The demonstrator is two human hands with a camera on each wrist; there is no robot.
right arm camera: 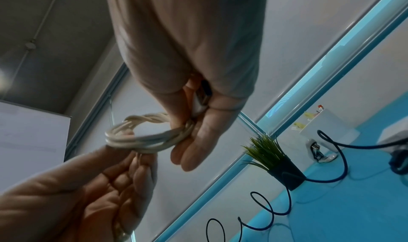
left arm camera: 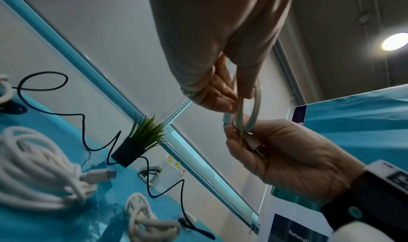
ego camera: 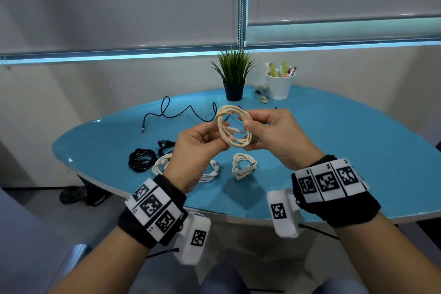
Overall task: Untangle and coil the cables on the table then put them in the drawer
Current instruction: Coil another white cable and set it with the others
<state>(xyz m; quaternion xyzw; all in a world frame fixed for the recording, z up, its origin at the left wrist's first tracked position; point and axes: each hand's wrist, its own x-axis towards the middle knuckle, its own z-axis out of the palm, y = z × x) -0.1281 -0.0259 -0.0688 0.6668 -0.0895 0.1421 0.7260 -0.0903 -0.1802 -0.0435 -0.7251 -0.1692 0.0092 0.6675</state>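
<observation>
Risk first: I judged the cream cable (ego camera: 232, 126) could spring loose if either pinch slackened, since its free plug end was not tucked. My left hand (ego camera: 198, 148) pinched the coil's near-left side; my right hand (ego camera: 274, 133) pinched the opposite side, with a plug pressed under its fingers (right arm camera: 194, 141). The coil hung between both sets of fingertips, above the table (ego camera: 358, 150). Below my fingers lay coiled cables; beyond them a black cable (ego camera: 181, 112) sprawled, not yet wound. No drawer in view.
</observation>
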